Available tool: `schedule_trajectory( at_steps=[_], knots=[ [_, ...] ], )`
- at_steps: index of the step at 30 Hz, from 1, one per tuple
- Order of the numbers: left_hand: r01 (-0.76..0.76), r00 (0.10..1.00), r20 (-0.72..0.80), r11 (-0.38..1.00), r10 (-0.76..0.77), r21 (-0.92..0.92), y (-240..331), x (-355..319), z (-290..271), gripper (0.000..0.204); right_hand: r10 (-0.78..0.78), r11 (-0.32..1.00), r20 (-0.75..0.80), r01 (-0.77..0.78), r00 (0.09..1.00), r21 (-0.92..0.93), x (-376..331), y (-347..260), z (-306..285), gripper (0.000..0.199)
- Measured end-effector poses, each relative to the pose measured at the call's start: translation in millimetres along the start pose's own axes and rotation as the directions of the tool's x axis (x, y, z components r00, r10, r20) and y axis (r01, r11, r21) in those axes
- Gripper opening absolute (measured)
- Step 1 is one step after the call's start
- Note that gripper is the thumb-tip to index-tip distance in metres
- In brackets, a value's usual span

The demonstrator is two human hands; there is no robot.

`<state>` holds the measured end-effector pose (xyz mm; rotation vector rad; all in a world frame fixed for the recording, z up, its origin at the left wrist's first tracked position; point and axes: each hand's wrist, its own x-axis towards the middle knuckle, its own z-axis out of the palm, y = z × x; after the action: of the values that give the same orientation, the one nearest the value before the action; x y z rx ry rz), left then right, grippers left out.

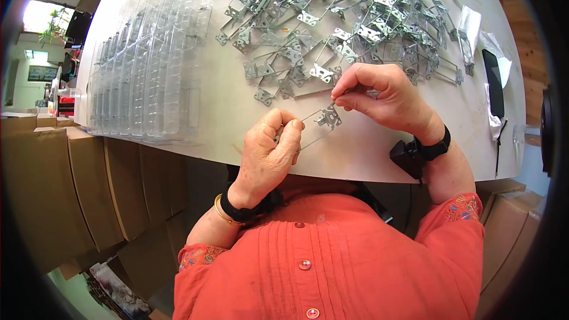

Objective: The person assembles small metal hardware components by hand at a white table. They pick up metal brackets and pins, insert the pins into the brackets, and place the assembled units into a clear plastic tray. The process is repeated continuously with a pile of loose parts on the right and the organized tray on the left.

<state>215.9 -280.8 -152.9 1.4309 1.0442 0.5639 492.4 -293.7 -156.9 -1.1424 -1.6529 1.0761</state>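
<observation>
Above the near edge of the white table (237,104), my left hand (268,153) is closed with thumb and fingers round thin wire rods. These rods run to a small cut-out metal bracket (329,117) between my two hands. My right hand (386,96) is closed in a pinch just above and right of that bracket, on a thin metal piece mostly hidden by the fingers. Whether that piece is joined to the bracket I cannot tell. Just beyond my hands spreads a tangled heap of similar metal brackets (308,19) with wire rods.
Clear plastic trays (145,77) stand stacked at the left of the table. On the right lie a dark phone (493,83), a clear plastic bag (469,32) and white paper (499,56). Cardboard boxes (44,186) stand below at left, with more boxes (507,231) at right.
</observation>
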Motion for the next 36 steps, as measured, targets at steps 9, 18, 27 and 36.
schedule_trajectory(
  at_steps=[9, 18, 27, 36],
  knots=[
    [0.049, 0.999, 0.006, 0.998, -0.049, -0.05, 2.0, -0.7, -1.4, 0.02, -0.031, 0.996, 0.015, 0.033, 0.999, -0.079, 0.7, -1.7, -0.4, 0.01],
    [0.052, 0.999, 0.003, 0.998, -0.052, -0.046, 2.4, -0.9, -1.2, 0.02, -0.026, 0.994, 0.023, 0.029, 0.999, -0.108, -0.3, -0.4, -0.6, 0.012],
    [0.02, 1.0, 0.006, 1.0, -0.019, -0.022, -12.6, 1.1, -2.3, 0.021, -0.063, 0.985, 0.021, 0.066, 0.998, -0.16, 0.0, 3.4, 1.9, 0.013],
    [-0.009, 1.0, 0.0, 1.0, 0.009, -0.022, -12.7, 1.7, -0.8, 0.021, -0.079, 0.981, 0.029, 0.083, 0.996, -0.173, -0.1, 2.1, 1.5, 0.013]
  ],
)
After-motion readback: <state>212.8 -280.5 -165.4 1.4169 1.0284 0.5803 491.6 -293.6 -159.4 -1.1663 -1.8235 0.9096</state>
